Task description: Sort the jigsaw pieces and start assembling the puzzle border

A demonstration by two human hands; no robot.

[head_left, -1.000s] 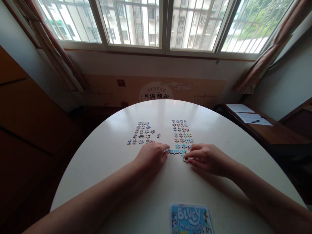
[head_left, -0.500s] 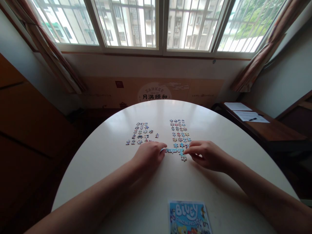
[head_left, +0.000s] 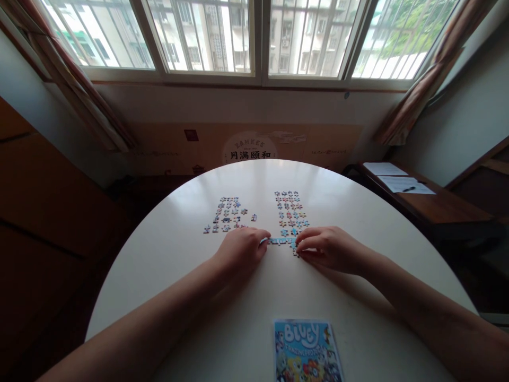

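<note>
A short strip of joined jigsaw pieces [head_left: 280, 241], light blue along its top edge, lies on the white table between my hands. My left hand [head_left: 243, 248] pinches the left end of the strip with thumb and forefinger. At the other end, the fingers of my right hand [head_left: 332, 246] close on a jigsaw piece at the corner, where the strip turns down toward me; the fingertips partly cover it. Loose jigsaw pieces [head_left: 290, 215] stand in rows beyond the strip. Another group of loose pieces [head_left: 226, 219] lies behind my left hand, which hides some of them.
A blue picture sheet [head_left: 306, 353] lettered "Bluey" lies near me on the round table [head_left: 191, 329]. One stray piece [head_left: 253, 217] sits between the two groups. To the right, papers [head_left: 403, 184] and a pen rest on a brown side table [head_left: 445, 207].
My right fingers have shifted slightly at the strip's right corner and are drawn closer together. My left hand keeps its place at the left end. The whole view has moved a little.
</note>
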